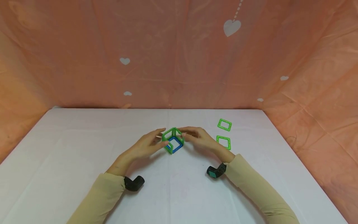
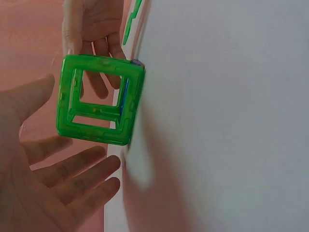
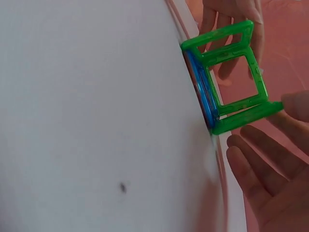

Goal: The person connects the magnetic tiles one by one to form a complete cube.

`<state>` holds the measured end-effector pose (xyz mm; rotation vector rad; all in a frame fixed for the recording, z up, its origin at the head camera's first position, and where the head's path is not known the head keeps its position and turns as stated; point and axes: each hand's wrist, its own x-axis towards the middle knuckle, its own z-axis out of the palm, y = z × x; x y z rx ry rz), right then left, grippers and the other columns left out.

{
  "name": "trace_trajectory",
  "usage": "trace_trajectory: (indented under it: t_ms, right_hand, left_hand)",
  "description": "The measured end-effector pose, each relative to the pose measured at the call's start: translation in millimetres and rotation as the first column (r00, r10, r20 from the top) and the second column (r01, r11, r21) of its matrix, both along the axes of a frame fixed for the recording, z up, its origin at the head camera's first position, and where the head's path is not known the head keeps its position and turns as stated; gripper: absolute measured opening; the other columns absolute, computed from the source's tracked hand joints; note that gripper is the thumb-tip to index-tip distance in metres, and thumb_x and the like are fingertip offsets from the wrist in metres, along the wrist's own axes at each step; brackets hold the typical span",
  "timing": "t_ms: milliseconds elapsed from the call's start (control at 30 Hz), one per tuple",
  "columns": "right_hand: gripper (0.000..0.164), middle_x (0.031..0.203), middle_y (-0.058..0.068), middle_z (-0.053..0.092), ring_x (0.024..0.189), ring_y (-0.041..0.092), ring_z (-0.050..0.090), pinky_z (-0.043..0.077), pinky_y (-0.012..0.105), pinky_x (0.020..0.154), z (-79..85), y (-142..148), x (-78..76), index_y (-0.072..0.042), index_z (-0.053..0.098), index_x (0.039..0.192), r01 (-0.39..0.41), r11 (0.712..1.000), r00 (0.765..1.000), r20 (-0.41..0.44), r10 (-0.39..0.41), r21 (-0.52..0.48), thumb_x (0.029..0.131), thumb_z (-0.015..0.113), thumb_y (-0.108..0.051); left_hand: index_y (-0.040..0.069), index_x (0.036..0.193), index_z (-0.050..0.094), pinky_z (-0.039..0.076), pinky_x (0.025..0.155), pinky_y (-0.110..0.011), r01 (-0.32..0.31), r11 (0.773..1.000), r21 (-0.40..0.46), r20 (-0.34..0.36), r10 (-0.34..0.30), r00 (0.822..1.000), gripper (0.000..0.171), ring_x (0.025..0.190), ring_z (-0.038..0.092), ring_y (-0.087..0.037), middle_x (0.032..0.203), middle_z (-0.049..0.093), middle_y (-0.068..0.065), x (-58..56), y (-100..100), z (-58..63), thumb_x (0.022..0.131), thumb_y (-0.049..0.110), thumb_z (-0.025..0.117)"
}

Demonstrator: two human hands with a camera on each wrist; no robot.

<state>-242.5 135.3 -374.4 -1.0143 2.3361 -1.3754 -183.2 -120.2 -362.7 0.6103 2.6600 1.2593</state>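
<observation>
A small box shape of magnetic tiles stands on the white table between my hands. Its base is a blue square frame (image 3: 205, 92), with three green square frames (image 2: 96, 137) upright around its edges; one side and the top lack a tile. My left hand (image 1: 142, 146) is beside the box on the left, fingers spread and apart from the near green frame in the left wrist view. On the other side is my right hand (image 1: 198, 137). Its thumb touches the edge of a green frame in the right wrist view, while its other fingers extend loosely beside the box.
Two loose green square frames (image 1: 223, 137) lie flat on the table (image 1: 167, 199), right of the box; my right forearm passes close to the nearer one. A pink-orange curtain (image 1: 173, 62) with white hearts surrounds the table's back and sides.
</observation>
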Motion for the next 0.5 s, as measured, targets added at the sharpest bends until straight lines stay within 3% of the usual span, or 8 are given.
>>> trace_trajectory:
  t_ms: [300, 500]
  right_hand:
    - [0.03, 0.112, 0.023, 0.067, 0.098, 0.035, 0.066, 0.055, 0.042, 0.082, 2.0, -5.3, 1.9, 0.002, 0.061, 0.125, 0.055, 0.996, 0.998, 0.004, -0.055, -0.064, 0.098, 0.053, -0.009]
    - [0.027, 0.11, 0.023, 0.068, 0.09, 0.033, 0.067, 0.057, 0.035, 0.075, 1.1, -6.3, 1.2, 0.002, 0.063, 0.121, 0.078, 0.993, 0.997, -0.019, -0.08, -0.087, 0.097, 0.054, -0.008]
  left_hand:
    - [0.001, 0.147, 0.033, 0.045, 0.101, -0.046, 0.02, 0.999, 0.036, -0.002, -0.02, 1.0, 0.061, 0.12, 0.055, -0.038, 0.137, 0.05, -0.024, -4.0, 3.7, 2.9, 0.097, 0.026, 0.058]
    - [0.002, 0.147, 0.033, 0.045, 0.101, -0.045, 0.032, 0.998, 0.056, 0.007, -0.032, 0.999, 0.06, 0.12, 0.055, -0.038, 0.14, 0.047, -0.023, -4.3, 5.0, 4.7, 0.097, 0.026, 0.057]
